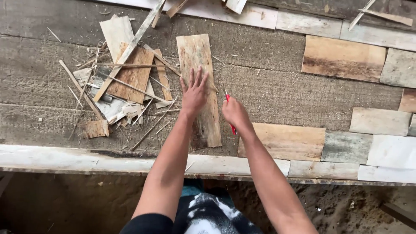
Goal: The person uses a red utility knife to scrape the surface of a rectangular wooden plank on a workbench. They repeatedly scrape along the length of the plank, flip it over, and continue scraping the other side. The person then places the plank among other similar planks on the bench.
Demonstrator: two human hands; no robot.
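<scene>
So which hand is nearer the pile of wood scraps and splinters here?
Left. The left hand lies flat on the upright wood strip, just right of the scrap pile. The right hand, gripping a red tool, is beyond that strip's far edge, farther away.

A long board (200, 86) lies on the bench (43, 82). The left hand (193, 93) rests flat on it. A scrap pile (121, 82) lies to its left. The right hand (234, 112) with a pencil (229, 112) is just right of it.

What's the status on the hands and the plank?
Left hand flat on plank, fingers spread. Right hand grips red tool at plank's right edge. Scrap pile left of plank, apart from both hands.
</scene>
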